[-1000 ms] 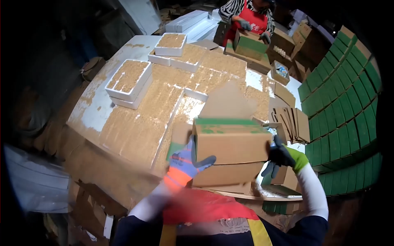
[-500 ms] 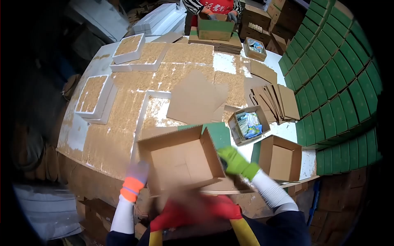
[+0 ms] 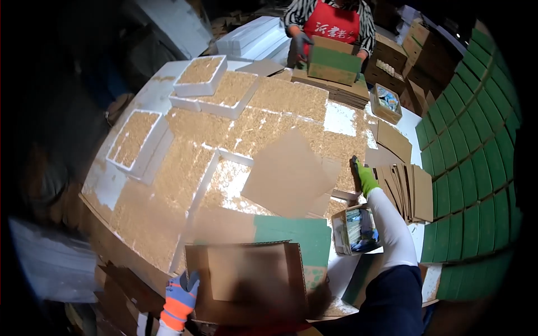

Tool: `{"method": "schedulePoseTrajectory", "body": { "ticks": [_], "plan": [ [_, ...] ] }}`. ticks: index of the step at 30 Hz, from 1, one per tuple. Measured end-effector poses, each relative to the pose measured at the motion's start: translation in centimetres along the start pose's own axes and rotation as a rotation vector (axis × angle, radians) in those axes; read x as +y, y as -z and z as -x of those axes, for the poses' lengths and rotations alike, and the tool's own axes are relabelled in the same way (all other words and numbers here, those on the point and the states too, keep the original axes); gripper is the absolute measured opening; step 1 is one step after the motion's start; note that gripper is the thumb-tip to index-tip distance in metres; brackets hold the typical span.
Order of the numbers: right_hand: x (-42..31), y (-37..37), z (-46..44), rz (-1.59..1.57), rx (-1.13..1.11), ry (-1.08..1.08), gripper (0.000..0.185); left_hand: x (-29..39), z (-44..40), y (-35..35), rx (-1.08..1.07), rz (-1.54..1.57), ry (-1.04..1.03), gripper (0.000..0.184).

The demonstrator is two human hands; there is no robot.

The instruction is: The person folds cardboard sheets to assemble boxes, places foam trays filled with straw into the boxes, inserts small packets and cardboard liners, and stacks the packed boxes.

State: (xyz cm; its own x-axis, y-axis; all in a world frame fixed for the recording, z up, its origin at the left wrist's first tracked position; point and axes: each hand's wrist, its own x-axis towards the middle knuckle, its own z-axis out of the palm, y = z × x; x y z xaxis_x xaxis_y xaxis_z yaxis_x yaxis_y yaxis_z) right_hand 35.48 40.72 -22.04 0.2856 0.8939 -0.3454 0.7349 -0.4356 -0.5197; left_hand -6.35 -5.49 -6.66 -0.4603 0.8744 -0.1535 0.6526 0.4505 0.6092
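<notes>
An open cardboard box (image 3: 221, 274) stands at the near edge of the table, its front partly blurred. My left hand (image 3: 180, 294), in a blue-grey and orange glove, grips its left wall, the thumb on the inner side. My right hand (image 3: 363, 176), in a green glove with dark fingers, is stretched far forward with nothing visible in it. It is just left of a row of folded cardboard pieces (image 3: 419, 193). Below my right wrist sits a small carton (image 3: 339, 232) of printed packets (image 3: 358, 235), partly hidden by my arm. A large flat cardboard sheet (image 3: 286, 173) lies left of my right hand.
White foam trays (image 3: 134, 143) filled with tan shavings cover much of the table. Green boxes (image 3: 468, 168) form a tall wall on the right. Across the table, a person in a red apron (image 3: 332, 25) holds a green and brown box (image 3: 334, 63) over stacked cardboard.
My right hand has left the box's right side and reached forward to the folded cardboard. My left hand stays at the box's left side. The whole view has shifted.
</notes>
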Motion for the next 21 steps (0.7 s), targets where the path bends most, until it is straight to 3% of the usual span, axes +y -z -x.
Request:
{"method": "schedulePoseTrajectory", "body": {
  "ticks": [2,3,4,6,8,10,14,16,18,21],
  "plan": [
    [1.5,-0.4,-0.3,-0.709,-0.361,0.186,0.083,-0.3,-0.1,0.0,0.002,0.055,-0.058,0.025],
    [0.3,1.6,1.5,-0.309,-0.268,0.171,0.078,-1.2,0.2,-0.4,0.041,0.012,-0.063,0.026],
    [-0.3,1.9,2.7,-0.474,-0.211,0.137,0.081,-1.7,0.2,-0.9,0.087,-0.028,-0.072,0.026],
    [2.3,0.0,-1.5,-0.483,-0.001,0.067,0.09,-1.4,0.1,-1.1,0.037,0.031,-0.011,0.027],
    [1.8,1.7,-1.3,-0.471,-0.034,0.202,0.095,-0.4,-0.1,-0.7,-0.029,0.08,0.048,0.029],
    [0.3,4.5,0.0,-0.651,-0.23,0.272,0.083,-0.1,-0.3,-0.9,0.039,0.072,-0.042,0.034],
    [-3.9,9.5,6.2,-0.894,-0.228,0.366,0.066,-1.7,-0.4,-2.5,0.074,0.186,-0.127,0.047],
    [-7.1,12.7,11.7,-0.894,-0.312,0.422,0.065,1.0,-1.1,-1.6,0.021,0.069,-0.108,0.061],
    [-9.5,15.3,15.7,-0.753,-0.318,0.467,0.067,1.8,-2.0,-1.8,-0.01,-0.007,-0.076,0.065],
    [-12.7,17.1,21.8,-0.655,-0.547,0.549,0.063,0.0,-2.9,-2.6,-0.073,-0.057,-0.089,0.068]
  ]
}}
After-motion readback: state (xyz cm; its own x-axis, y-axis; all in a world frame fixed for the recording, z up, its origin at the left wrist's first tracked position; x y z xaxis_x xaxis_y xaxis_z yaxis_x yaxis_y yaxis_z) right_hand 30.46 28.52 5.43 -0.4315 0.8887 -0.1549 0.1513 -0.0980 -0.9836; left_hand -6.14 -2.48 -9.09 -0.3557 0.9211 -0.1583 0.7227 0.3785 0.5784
